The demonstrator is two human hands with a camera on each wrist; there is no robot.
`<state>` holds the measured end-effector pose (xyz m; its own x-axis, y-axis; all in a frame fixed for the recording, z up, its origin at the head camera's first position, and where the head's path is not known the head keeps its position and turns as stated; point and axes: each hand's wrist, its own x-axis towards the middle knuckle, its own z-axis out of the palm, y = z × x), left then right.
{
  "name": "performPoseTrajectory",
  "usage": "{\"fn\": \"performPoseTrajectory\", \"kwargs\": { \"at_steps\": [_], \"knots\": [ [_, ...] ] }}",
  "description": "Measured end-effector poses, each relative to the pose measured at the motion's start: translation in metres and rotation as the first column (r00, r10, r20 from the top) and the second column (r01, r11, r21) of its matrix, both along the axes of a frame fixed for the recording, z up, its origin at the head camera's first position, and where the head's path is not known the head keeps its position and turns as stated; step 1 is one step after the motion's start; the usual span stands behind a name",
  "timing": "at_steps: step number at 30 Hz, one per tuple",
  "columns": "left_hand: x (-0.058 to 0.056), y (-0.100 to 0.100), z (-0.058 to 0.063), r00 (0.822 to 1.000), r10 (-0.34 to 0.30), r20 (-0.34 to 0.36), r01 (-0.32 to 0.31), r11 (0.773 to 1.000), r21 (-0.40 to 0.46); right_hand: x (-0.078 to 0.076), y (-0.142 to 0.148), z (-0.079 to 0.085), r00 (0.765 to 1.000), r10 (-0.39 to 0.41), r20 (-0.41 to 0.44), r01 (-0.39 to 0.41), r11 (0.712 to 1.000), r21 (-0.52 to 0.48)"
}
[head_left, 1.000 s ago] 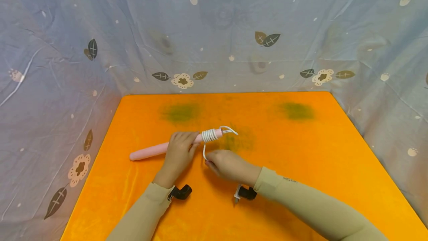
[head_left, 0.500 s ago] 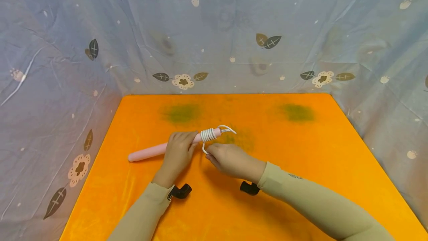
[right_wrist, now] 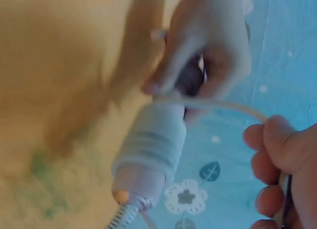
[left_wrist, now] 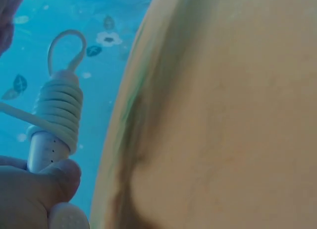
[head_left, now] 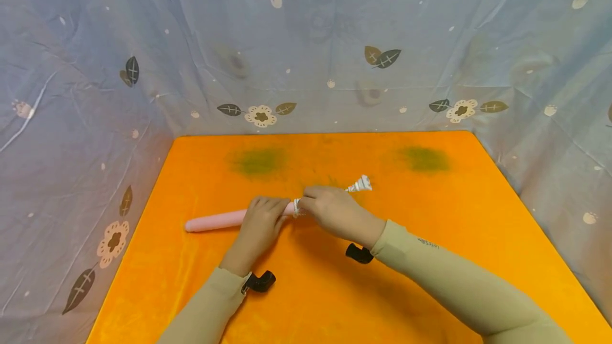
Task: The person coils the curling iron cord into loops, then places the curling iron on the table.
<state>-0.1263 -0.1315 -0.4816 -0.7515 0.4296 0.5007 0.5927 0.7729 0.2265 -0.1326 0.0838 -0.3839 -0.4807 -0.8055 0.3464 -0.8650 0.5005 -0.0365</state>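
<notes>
In the head view, a pink hair-styling wand (head_left: pixel 215 221) lies slantwise, its plain end to the left. My left hand (head_left: pixel 260 224) grips it around the middle. White cord (left_wrist: pixel 57 107) circles the right part of its handle in several close turns, and the left wrist view shows a loop beyond the handle's end. My right hand (head_left: pixel 337 214) pinches the cord's free length, drawn taut from the coil in the right wrist view. A white ridged piece (head_left: pixel 359 183) sticks out past the right hand; it looks like a plug end. That hand hides most of the coil in the head view.
An orange cloth-covered table (head_left: pixel 430 238) with greenish smudges lies underneath. Pale blue printed curtains (head_left: pixel 325 31) stand along its back and sides. Black wrist-camera mounts (head_left: pixel 262 282) jut from both sleeves.
My right hand has risen from below the wand to over the coil, carrying the cord around it. The wand's right end has dipped slightly. My left hand keeps its grip.
</notes>
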Motion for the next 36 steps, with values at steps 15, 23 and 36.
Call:
{"fn": "performPoseTrajectory", "kwargs": {
  "at_steps": [15,23,36],
  "knots": [
    [0.016,0.005,-0.008,0.978,-0.145,-0.152,0.148,0.989,0.009,-0.029,0.009,0.004,0.996,-0.029,-0.087,0.023,0.997,-0.067],
    [0.024,0.003,-0.010,0.968,-0.168,-0.184,0.173,0.985,0.010,-0.034,0.015,0.009,0.997,-0.039,0.062,0.042,0.997,-0.059],
    [0.025,0.002,-0.013,0.961,-0.203,-0.186,0.212,0.977,0.027,-0.056,0.017,0.023,0.832,-0.022,0.554,0.013,1.000,0.020]
  ]
}}
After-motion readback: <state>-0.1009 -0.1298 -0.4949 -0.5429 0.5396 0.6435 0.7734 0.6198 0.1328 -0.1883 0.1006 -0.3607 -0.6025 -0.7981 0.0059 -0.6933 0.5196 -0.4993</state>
